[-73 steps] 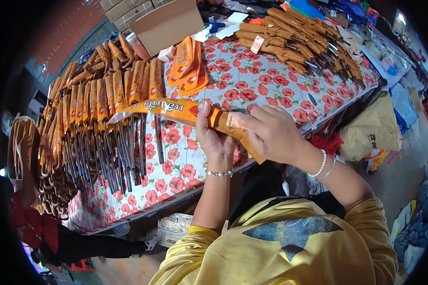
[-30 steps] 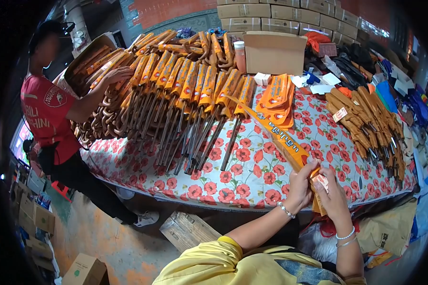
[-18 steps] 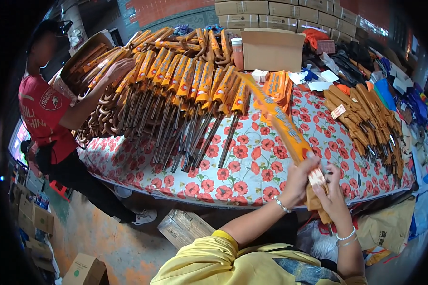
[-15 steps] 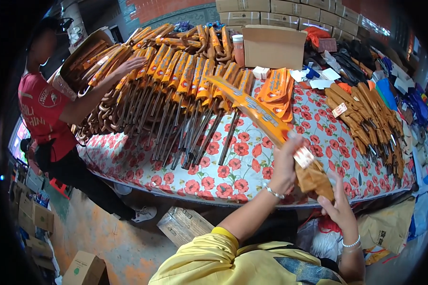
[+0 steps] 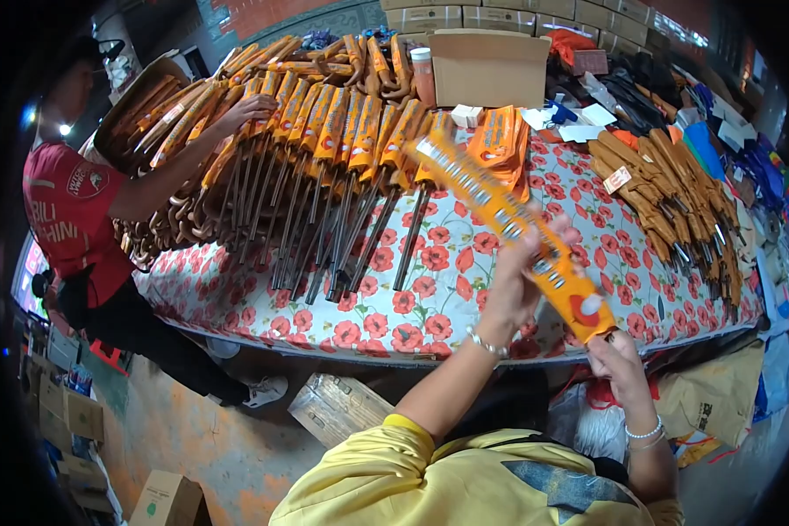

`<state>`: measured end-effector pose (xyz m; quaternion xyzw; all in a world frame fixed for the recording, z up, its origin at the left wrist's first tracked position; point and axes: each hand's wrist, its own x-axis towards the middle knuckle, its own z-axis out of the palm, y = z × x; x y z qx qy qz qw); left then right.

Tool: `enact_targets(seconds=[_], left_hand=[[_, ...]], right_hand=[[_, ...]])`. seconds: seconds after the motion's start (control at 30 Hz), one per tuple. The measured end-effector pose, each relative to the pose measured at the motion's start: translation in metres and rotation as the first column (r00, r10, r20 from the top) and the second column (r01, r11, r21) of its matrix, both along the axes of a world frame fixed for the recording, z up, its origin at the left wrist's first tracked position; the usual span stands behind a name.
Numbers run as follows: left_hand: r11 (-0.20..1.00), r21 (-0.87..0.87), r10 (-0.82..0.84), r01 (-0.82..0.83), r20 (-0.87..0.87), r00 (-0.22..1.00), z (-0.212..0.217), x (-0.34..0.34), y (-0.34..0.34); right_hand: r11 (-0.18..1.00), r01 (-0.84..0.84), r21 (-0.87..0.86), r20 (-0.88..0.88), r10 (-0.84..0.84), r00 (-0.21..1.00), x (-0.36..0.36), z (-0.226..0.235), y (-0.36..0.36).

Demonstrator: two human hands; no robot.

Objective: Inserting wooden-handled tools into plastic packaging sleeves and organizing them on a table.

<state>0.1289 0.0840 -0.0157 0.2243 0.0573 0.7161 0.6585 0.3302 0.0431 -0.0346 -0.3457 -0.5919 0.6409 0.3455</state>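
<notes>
Slanting across the front of the table, a folded umbrella in a printed orange sleeve [image 5: 579, 302] is in both of my hands. My left hand [image 5: 519, 276] grips it near the middle, the fingers wrapped around the sleeve. At the near end, my right hand [image 5: 621, 366] is closed on the sleeve's lower edge. The upper end is blurred by motion and overlaps the view of a flat stack of orange sleeves [image 5: 498, 140]. Sleeved umbrellas [image 5: 359, 131] lie in a row to the left, shafts toward me. Brown unsleeved umbrellas [image 5: 666, 188] are piled at the right.
A co-worker [image 5: 79, 202] stands at the left, one hand on the sleeved umbrellas. An open cardboard box [image 5: 486, 70] and a lidded jar [image 5: 422, 74] stand at the back of the flowered tablecloth [image 5: 456, 298]. A carton [image 5: 337, 410] sits on the floor.
The orange sleeve now covers the brown fabric and white label seen earlier at the umbrella's near end. My right hand has closed on that end. The co-worker's hand has shifted slightly over the pile.
</notes>
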Motion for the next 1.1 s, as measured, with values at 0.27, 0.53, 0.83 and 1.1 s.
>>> enact_targets(seconds=[0.27, 0.53, 0.83, 1.1], left_hand=[[0.981, -0.116, 0.179, -0.156, 0.224, 0.958, -0.020, -0.068, 0.039], [0.946, -0.321, 0.103, -0.041, 0.178, 0.979, -0.024, 0.012, 0.013], [0.877, -0.302, 0.410, -0.373, 0.068, 0.909, -0.013, -0.070, 0.063], [0.960, -0.050, 0.282, -0.277, 0.179, 0.943, -0.019, -0.096, 0.081]], right_hand=[[0.769, 0.001, 0.639, 0.464, -0.386, 0.797, -0.002, 0.049, -0.029], [0.717, 0.128, 0.685, 0.299, -0.437, 0.849, -0.035, 0.020, -0.004], [0.911, 0.053, 0.409, 0.528, -0.284, 0.800, 0.011, 0.041, -0.036], [0.998, -0.049, -0.042, 0.366, 0.061, 0.929, 0.041, 0.008, -0.056]])
